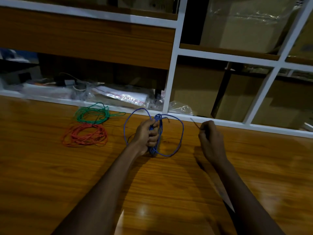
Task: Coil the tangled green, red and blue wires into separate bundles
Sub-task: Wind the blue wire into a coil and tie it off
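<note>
A coiled green wire (92, 113) lies on the wooden table near its far edge, one loose end trailing to the right. Just in front of it lies a coiled red wire (84, 135). My left hand (148, 134) grips a bunch of blue wire (182, 131) loops at the table's middle; wide blue loops bulge out to both sides of the fist. To the right, my right hand (210, 138) is curled and pinches a thin wire end that sticks up and to the left from its fingers. That end is blurred and its colour is unclear.
The wooden table (67, 175) fills the near half of the view. Behind its far edge stands a white-framed shelf unit (171, 78) with cardboard boxes and clear plastic bags (118, 97) of small parts.
</note>
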